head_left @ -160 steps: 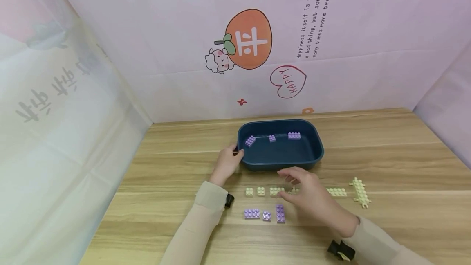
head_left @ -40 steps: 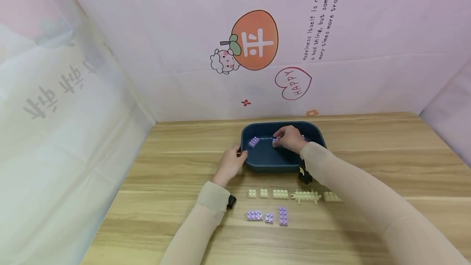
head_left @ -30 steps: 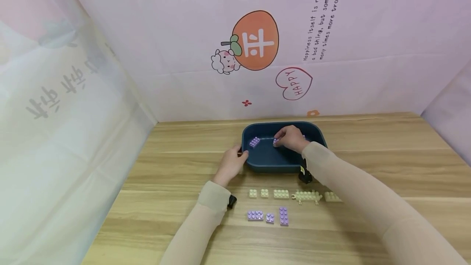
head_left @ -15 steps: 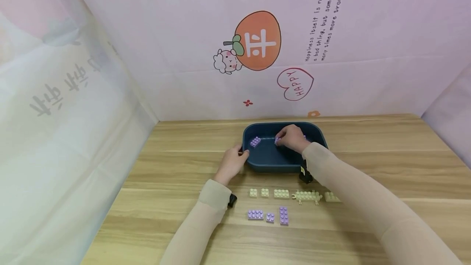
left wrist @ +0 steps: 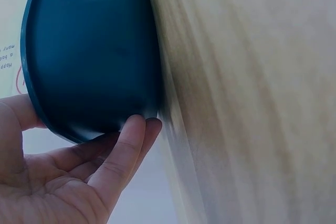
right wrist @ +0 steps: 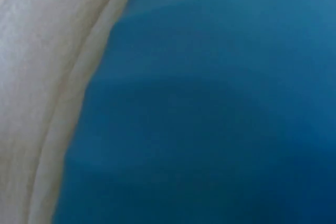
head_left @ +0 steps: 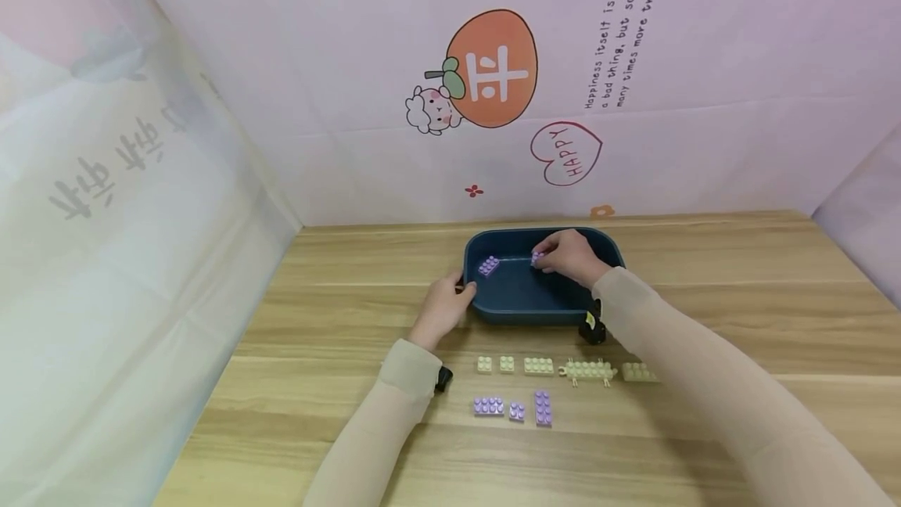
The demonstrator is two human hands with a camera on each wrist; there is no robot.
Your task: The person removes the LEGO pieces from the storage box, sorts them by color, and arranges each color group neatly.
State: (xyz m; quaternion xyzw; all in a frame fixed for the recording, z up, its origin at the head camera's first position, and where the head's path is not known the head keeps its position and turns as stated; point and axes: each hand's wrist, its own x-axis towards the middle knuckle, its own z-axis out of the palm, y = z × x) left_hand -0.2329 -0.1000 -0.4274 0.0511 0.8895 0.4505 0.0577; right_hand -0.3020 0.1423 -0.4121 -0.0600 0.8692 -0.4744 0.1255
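Note:
My left hand (head_left: 442,307) grips the left end of a dark blue plastic tray (head_left: 545,314), thumb at the rim. In the left wrist view its fingers (left wrist: 123,153) lie against the outside of the tray wall. Inside the tray, my right hand (head_left: 572,255) pinches a small purple building brick (head_left: 536,258) between thumb and fingertips. A longer purple brick (head_left: 489,266) lies near the tray's left end. The tray's right part is covered by my right hand. Only blurred blue plastic and the sleeve (right wrist: 47,93) show in the right wrist view.
In front of the tray runs a row of pale yellow pieces: two small bricks (head_left: 496,364), a longer brick (head_left: 538,366), a knobbed piece (head_left: 590,370) and a brick (head_left: 639,372) partly under my right sleeve. Closer lie three purple bricks (head_left: 489,407). A printed cloth (head_left: 366,163) hangs behind.
My right hand has gone from over the yellow row into the tray and taken hold of the small purple brick, lately shifting slightly right with it. The left hand has kept its grip.

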